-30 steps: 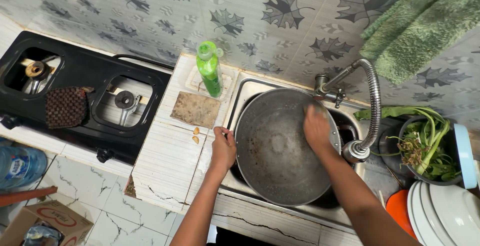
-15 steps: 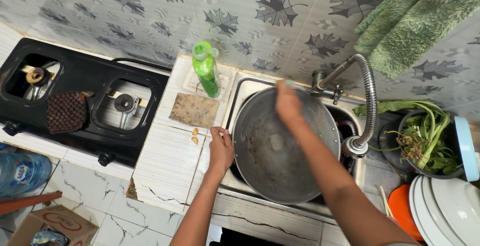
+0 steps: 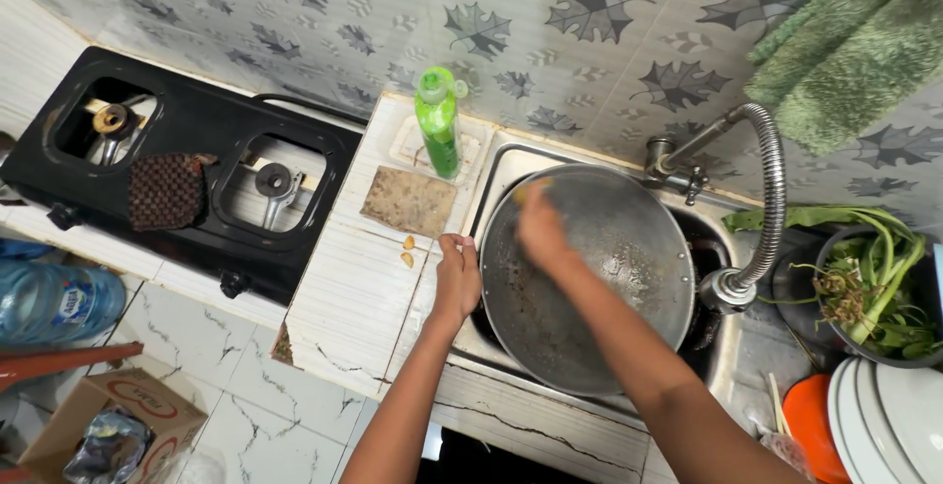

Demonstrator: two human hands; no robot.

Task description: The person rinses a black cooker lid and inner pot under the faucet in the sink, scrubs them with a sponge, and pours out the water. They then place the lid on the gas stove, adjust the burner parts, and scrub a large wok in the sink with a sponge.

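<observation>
The left hand (image 3: 459, 278) grips the near-left rim of the large round grey metal pan (image 3: 587, 278), which sits tilted in the steel sink (image 3: 491, 174). The right hand (image 3: 538, 228), blurred, presses something yellowish on the pan's upper-left wall; its grip I cannot tell. Scrubbing seems underway; next calls for steady circular pressure. Beyond stands a green plastic soap bottle (image 3: 439, 120).

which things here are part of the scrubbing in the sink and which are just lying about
In use: large metal pan, left hand gripping its rim, right hand scrubbing inside, sink.

Lying about: green soap bottle, gas stove, greens, white plates, green towel.
</observation>
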